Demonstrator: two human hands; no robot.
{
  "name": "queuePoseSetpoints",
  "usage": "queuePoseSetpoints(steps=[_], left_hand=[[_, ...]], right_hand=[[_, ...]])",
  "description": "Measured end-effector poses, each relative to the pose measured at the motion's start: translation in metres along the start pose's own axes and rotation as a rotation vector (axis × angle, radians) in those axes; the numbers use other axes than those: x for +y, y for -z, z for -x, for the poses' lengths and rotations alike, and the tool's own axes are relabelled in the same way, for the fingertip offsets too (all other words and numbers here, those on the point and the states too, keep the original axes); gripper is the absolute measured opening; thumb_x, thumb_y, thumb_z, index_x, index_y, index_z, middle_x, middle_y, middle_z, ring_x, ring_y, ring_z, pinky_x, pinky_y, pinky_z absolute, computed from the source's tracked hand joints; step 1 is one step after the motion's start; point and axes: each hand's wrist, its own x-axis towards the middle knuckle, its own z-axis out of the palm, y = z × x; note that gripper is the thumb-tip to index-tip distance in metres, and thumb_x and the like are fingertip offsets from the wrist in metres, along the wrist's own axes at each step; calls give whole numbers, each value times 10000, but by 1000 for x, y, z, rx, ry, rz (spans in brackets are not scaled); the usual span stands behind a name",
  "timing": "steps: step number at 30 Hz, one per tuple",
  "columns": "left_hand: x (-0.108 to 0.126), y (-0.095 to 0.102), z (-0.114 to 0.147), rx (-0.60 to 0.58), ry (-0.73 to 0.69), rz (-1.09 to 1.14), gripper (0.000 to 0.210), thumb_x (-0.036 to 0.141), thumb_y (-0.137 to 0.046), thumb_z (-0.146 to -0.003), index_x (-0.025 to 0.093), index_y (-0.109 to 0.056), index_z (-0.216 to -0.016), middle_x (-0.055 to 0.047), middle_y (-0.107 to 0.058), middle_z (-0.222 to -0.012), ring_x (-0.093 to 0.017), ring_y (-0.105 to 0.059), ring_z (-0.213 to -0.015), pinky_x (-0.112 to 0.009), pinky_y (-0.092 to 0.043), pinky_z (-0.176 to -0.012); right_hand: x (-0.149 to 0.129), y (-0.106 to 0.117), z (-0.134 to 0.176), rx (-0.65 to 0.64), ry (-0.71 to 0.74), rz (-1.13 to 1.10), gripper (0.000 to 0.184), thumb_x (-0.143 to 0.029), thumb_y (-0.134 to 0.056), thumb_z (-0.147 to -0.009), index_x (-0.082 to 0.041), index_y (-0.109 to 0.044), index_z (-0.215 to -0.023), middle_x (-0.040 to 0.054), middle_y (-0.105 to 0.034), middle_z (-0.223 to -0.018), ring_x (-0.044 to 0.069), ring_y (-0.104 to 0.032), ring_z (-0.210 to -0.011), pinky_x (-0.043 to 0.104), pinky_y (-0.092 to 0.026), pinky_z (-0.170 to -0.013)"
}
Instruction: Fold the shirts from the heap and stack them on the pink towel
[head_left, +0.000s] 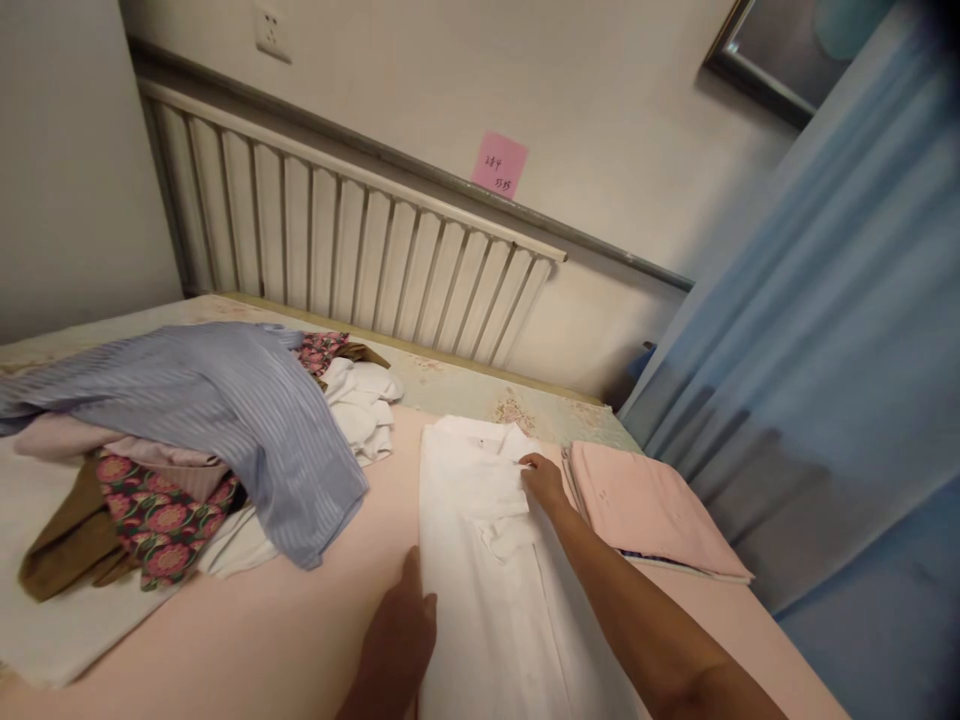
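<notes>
A white shirt (pixel 480 580) lies lengthwise on the pink bedsheet (pixel 330 630), its collar at the far end and part of it folded in over the front. My right hand (pixel 541 480) is closed at the shirt's right edge near the collar, with the cloth pinched at the fingertips. Along the left edge of the shirt rests my left hand (pixel 401 620), fingers stretched out and thumb apart, nothing gripped.
To the right sits a stack of folded pink cloth (pixel 652 505). A heap on the left holds a blue striped shirt (pixel 217 390), a flowered garment (pixel 161 520) and a brown one (pixel 71 540). Behind the bed runs a radiator (pixel 337 230); a blue curtain (pixel 810 380) hangs right.
</notes>
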Motion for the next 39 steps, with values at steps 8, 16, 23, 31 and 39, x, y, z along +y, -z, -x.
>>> queuePoseSetpoints(steps=[8,16,23,31,39], left_hand=[[0,-1,1,-1,5,-20,605,158,-395,-871,97,-220,-1446,-176,-564,-1314,-242,-574,-1158,-320,-403,-954],[3,3,4,-24,11,-31,597,163,-389,-874,96,-226,-1445,-173,-599,-1273,-229,-599,-1122,-306,-422,-914],[3,8,6,-2,-35,6,566,190,-393,-876,105,-283,-1424,-134,-662,-1162,-213,-631,-1030,-301,-441,-860],[5,-6,36,255,-76,14,402,254,-286,-932,183,-467,-1284,-76,-596,-1167,-192,-585,-1032,-318,-456,-882],[27,-51,72,453,-320,-460,454,208,-334,-918,116,-476,-1339,-139,-447,-1432,-265,-340,-1353,-423,-250,-1127]], right_hand=[[-24,2,16,117,148,39,427,-257,-465,-859,-109,-565,-1246,166,-549,-1321,273,-466,-1261,418,-326,-1070],[-28,-54,71,-18,445,180,448,-349,-440,-947,-165,-477,-1354,143,-398,-1468,283,-303,-1386,496,-217,-1125],[-27,-41,74,-115,402,147,484,-390,-458,-947,-169,-456,-1378,135,-378,-1480,273,-300,-1390,484,-228,-1129],[26,35,159,-98,512,30,501,-323,-496,-918,-232,-426,-1406,81,-348,-1500,251,-253,-1410,492,-257,-1144],[104,59,249,-122,493,17,512,-292,-523,-892,-257,-446,-1397,62,-381,-1475,260,-304,-1386,501,-291,-1138]])
